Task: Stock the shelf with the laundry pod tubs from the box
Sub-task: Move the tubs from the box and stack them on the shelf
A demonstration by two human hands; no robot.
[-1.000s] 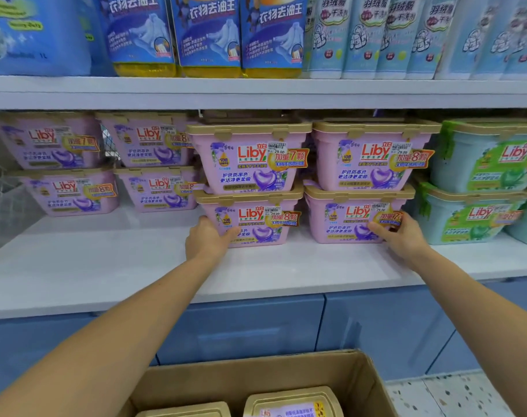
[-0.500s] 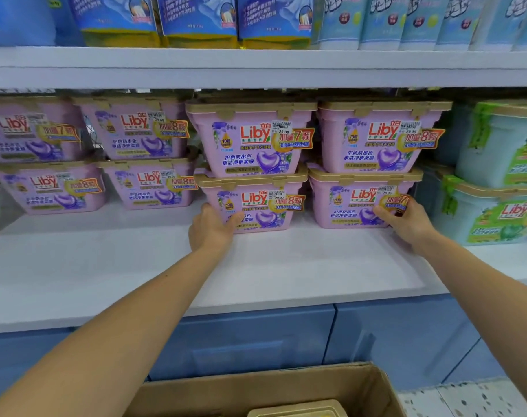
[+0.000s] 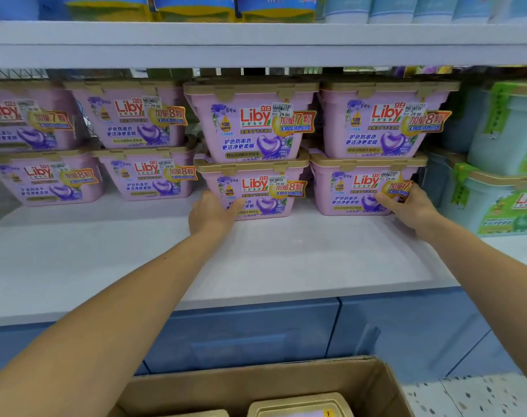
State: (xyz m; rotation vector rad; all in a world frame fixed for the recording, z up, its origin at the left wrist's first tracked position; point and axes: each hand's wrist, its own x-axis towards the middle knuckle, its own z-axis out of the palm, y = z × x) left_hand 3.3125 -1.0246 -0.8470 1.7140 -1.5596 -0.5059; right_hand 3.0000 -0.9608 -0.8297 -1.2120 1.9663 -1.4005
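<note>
Stocking is partly complete, in my judgement. My left hand lies flat against the lower left corner of a pink tub, fingers loosely spread; it presses the front face and does not grip it. My right hand rests on the lower right corner of the neighbouring pink tub, thumb across the front and fingers curled round the side, a light hold at most. Both tubs sit on the shelf, each bearing a second tub above the hand. I read this as pushing or squaring two stacks.

Left of my left hand, four more pink tubs stand in two stacks set further back. Just right of my right hand stand green tubs, a different product.

Remaining work: below and between my forearms, the cardboard box shows the lid of at least one tub; a second lid edge appears beside it, but I cannot tell how many lie deeper. The shelf nearer to me than both hands is bare, so there appears to be room for more.
</note>
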